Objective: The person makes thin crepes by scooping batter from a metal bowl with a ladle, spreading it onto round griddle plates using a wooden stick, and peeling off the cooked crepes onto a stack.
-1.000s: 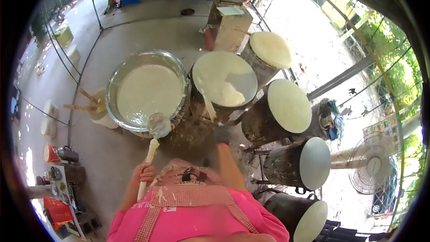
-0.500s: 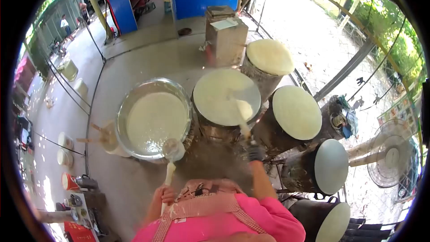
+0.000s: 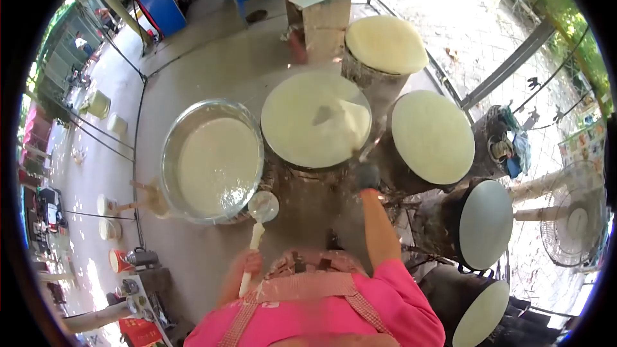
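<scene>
My left hand (image 3: 252,262) is closed round the pale handle of a ladle (image 3: 263,206), whose bowl hangs just beside the front right rim of a large metal basin (image 3: 168,180) of white batter. In my gloved right hand (image 3: 367,178) is a scraper (image 3: 369,150), blurred, held at the front right edge of the middle round griddle (image 3: 297,168). A thin sheet of pale batter (image 3: 295,112) covers this griddle. Towards the right, part of the sheet stands up in a fold, with a grey patch beside it.
More round griddles on drums curve along my right: pale sheets cover the back one (image 3: 385,45) and the near one (image 3: 432,138), while another (image 3: 486,225) shows a grey top. A fan (image 3: 572,218) stands far right. A wooden-handled tool (image 3: 151,199) rests left of the basin; a box (image 3: 324,19) stands behind.
The sheet's right part has risen into a fold on the middle griddle. My right hand and scraper have shifted, and the ladle has moved off the basin's rim. The view has tilted down.
</scene>
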Motion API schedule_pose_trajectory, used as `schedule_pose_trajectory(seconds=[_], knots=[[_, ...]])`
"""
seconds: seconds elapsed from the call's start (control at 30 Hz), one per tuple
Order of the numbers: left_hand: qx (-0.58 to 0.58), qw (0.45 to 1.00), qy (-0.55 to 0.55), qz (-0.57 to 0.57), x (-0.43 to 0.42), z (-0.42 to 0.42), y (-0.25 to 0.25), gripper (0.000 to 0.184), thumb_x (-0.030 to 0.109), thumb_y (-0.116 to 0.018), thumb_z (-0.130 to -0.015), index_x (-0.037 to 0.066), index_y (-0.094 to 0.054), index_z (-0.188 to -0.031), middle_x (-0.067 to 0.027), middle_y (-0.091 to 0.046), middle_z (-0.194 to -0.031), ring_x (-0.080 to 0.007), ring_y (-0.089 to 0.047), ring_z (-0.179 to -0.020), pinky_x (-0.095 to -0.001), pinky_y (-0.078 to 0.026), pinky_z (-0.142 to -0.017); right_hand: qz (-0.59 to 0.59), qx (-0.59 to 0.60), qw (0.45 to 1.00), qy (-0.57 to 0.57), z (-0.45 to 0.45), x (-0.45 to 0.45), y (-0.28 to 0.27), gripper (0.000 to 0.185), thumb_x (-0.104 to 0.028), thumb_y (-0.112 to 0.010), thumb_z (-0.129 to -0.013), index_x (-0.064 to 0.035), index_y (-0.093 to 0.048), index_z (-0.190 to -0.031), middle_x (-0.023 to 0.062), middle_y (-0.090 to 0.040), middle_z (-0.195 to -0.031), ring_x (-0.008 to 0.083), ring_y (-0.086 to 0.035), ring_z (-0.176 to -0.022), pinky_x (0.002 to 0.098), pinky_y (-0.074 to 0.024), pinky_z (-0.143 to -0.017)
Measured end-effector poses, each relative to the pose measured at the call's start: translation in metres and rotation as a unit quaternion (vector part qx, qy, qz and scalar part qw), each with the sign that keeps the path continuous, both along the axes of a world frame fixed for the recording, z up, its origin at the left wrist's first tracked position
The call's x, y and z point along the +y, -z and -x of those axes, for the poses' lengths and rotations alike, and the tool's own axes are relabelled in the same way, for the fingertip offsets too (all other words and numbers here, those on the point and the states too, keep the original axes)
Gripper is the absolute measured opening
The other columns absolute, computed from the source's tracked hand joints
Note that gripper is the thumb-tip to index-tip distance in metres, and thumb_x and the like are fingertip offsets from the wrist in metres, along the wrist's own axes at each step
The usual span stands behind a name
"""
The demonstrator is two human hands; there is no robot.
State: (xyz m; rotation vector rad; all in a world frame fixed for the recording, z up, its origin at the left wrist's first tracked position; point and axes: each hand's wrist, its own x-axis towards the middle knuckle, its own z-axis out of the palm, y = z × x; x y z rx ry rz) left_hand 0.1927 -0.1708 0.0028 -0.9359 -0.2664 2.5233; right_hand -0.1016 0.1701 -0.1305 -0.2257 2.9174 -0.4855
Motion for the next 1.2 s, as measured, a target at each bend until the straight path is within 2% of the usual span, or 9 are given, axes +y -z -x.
schedule_pose_trajectory(seconds=[0.2, 0.3, 0.43, 0.6, 0.73, 0.83, 1.0, 1.1, 1.2], knots=[[0.050, 0.998, -0.003, -0.024, 0.009, 0.018, 0.019, 0.031, 0.010, -0.038, -0.087, 0.006, -0.040, -0.118, -0.0001, -0.034, -0.059, -0.0075, -0.033, -0.044, -0.0214, -0.033, -0.038, 0.354, -0.020, 0.920, 0.166, 0.027, 0.017, -0.043, 0.037, -0.034, -0.053, -0.079, -0.0056, -0.057, -0.102, 0.0191, -0.057, -0.092, 0.0277, -0.056, -0.086, 0.0346, -0.0437, -0.076], [0.021, 0.999, -0.019, -0.016, 0.016, 0.017, 0.018, 0.031, 0.010, -0.038, -0.087, 0.007, -0.040, -0.118, -0.0002, -0.034, -0.059, -0.0076, -0.034, -0.043, -0.0215, -0.033, -0.038, 0.164, 0.109, 0.975, 0.102, 0.172, 0.008, 0.024, 0.060, -0.052, -0.043, -0.078, 0.0038, -0.055, -0.095, 0.0256, -0.057, -0.086, 0.0401, -0.054, -0.084, 0.0434, -0.0421, -0.068], [0.027, 0.999, -0.033, -0.009, 0.008, 0.006, 0.012, 0.032, 0.010, -0.037, -0.087, 0.007, -0.040, -0.119, -0.0003, -0.034, -0.059, -0.0077, -0.034, -0.043, -0.0216, -0.034, -0.038, 0.280, 0.025, 0.945, 0.167, 0.133, -0.006, -0.106, 0.027, -0.025, -0.049, -0.077, -0.0038, -0.061, -0.089, 0.0212, -0.060, -0.082, 0.0330, -0.059, -0.074, 0.0369, -0.0459, -0.067], [0.028, 0.999, -0.039, -0.019, -0.013, 0.007, 0.011, 0.032, 0.011, -0.037, -0.087, 0.007, -0.040, -0.119, -0.0004, -0.035, -0.059, -0.0078, -0.034, -0.043, -0.0218, -0.034, -0.038, 0.049, 0.110, 0.987, 0.102, 0.062, -0.063, 0.013, 0.023, -0.020, -0.045, -0.079, -0.0050, -0.060, -0.088, 0.0163, -0.060, -0.082, 0.0267, -0.057, -0.073, 0.0333, -0.0460, -0.067], [0.027, 0.998, -0.060, -0.019, -0.035, 0.001, 0.001, 0.032, 0.011, -0.036, -0.087, 0.008, -0.039, -0.119, -0.0005, -0.035, -0.059, -0.0079, -0.035, -0.043, -0.0220, -0.034, -0.038, 0.211, 0.008, 0.965, 0.158, 0.059, -0.002, -0.036, 0.021, -0.015, -0.042, -0.081, -0.0060, -0.059, -0.087, 0.0123, -0.060, -0.082, 0.0217, -0.056, -0.072, 0.0305, -0.0461, -0.068], [0.024, 0.997, -0.075, -0.021, -0.047, -0.004, -0.002, 0.033, 0.011, -0.036, -0.088, 0.008, -0.039, -0.120, -0.0006, -0.035, -0.059, -0.0079, -0.035, -0.043, -0.0221, -0.034, -0.038, -0.067, 0.282, 0.948, -0.133, 0.035, -0.011, 0.071, 0.021, -0.012, -0.039, -0.082, -0.0067, -0.059, -0.086, 0.0094, -0.060, -0.082, 0.0179, -0.055, -0.072, 0.0283, -0.0462, -0.068], [0.030, 0.995, -0.096, -0.028, -0.053, -0.001, 0.009, 0.035, 0.014, -0.034, -0.088, 0.011, -0.039, -0.122, -0.0017, -0.036, -0.058, -0.0084, -0.037, -0.042, -0.0221, -0.035, -0.037, 0.140, 0.056, 0.980, 0.127, 0.000, -0.030, 0.015, 0.019, -0.019, -0.044, -0.080, -0.0093, -0.060, -0.075, 0.0095, -0.060, -0.070, 0.0241, -0.056, -0.064, 0.0328, -0.0450, -0.061], [0.062, 0.995, -0.077, -0.022, -0.051, 0.019, -0.007, 0.015, 0.015, -0.036, -0.086, 0.007, -0.043, -0.097, -0.0013, -0.036, -0.055, -0.0083, -0.037, -0.040, -0.0213, -0.034, -0.034, 0.284, 0.087, 0.921, 0.251, 0.055, 0.006, -0.024, 0.022, -0.024, -0.048, -0.079, -0.0108, -0.061, -0.068, 0.0096, -0.060, -0.064, 0.0278, -0.057, -0.060, 0.0355, -0.0443, -0.057], [0.041, 0.997, -0.050, -0.042, -0.045, 0.039, -0.010, 0.024, 0.019, -0.041, -0.083, 0.008, -0.039, -0.061, 0.0003, -0.036, -0.052, -0.0080, -0.035, -0.038, -0.0208, -0.031, -0.031, 0.183, 0.116, 0.958, 0.190, 0.095, 0.003, -0.016, 0.024, -0.031, -0.049, -0.078, -0.0127, -0.063, -0.073, 0.0121, -0.060, -0.067, 0.0300, -0.057, -0.062, 0.0382, -0.0439, -0.057]])
